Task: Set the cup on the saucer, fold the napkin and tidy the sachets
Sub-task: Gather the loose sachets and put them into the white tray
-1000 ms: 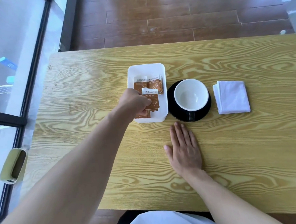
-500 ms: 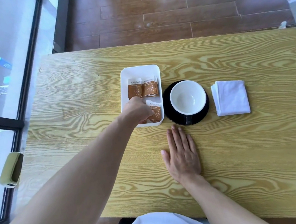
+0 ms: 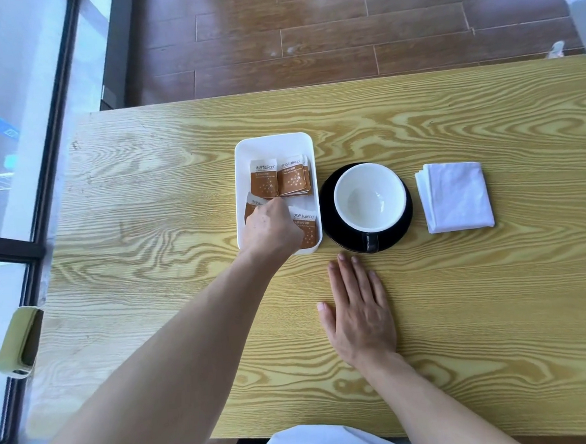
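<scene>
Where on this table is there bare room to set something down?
Bare wood lies beyond the white tray to the far edge, left of the tray, and right of the folded napkin. Crowded: tray, saucer and napkin in a row; the right hand lies flat just before it.

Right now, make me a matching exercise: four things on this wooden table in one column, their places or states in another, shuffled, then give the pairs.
Things:
1. white-lined cup
2. folded white napkin
3. brown paper sachets
4. right hand

Places or states:
A. flat on the bare table, palm down
B. inside the white rectangular tray
C. standing on the black saucer
D. lying right of the saucer

Pairs: 1-C, 2-D, 3-B, 4-A
</scene>
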